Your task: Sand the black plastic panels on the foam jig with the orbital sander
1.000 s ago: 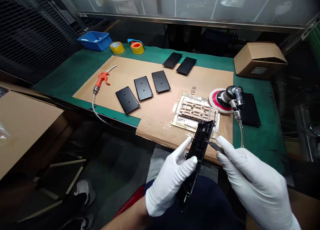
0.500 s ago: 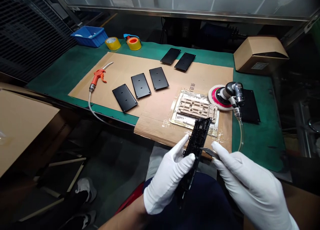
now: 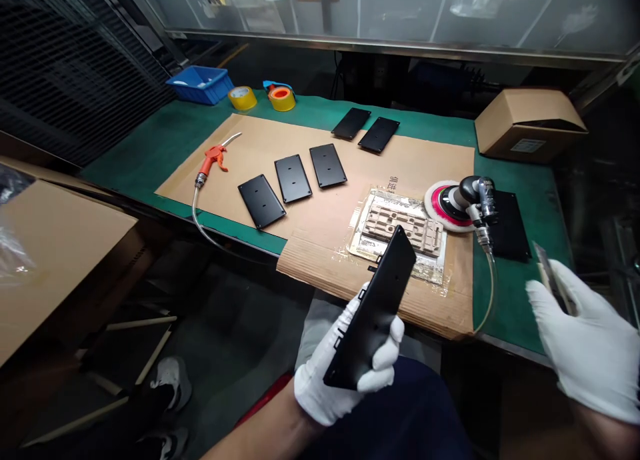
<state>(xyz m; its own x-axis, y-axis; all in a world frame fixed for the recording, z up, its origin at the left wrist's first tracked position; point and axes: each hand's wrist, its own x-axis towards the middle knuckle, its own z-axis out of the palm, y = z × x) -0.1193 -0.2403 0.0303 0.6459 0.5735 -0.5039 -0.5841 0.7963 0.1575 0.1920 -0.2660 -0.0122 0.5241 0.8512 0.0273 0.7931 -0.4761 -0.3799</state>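
Note:
My left hand [image 3: 345,360], in a white glove, is closed around a black plastic cover [image 3: 377,307]. The cover is tilted, its smooth face toward me and small tabs along its left edge. Off to the right, my gloved right hand [image 3: 587,333] grips a knife [image 3: 547,273], its blade pointing up; the hand is apart from the cover. Just beyond the cover lies a tan slotted fixture block [image 3: 403,228] on a taped white board [image 3: 367,248]. An air polisher [image 3: 453,205] with a pale pad rests to the right of the block, by another black panel [image 3: 513,227].
Several black panels [image 3: 293,179] lie on the cardboard sheet [image 3: 225,187] over the green bench [image 3: 120,137]. An orange air gun [image 3: 214,159] with a hose is at left. Tape rolls [image 3: 243,99], a blue bin [image 3: 200,85] and a cardboard box [image 3: 530,127] stand at the back.
My left hand has turned the cover from its ribbed inner side to its smooth face. My right hand has moved away to the right with the knife. The view has shifted slightly.

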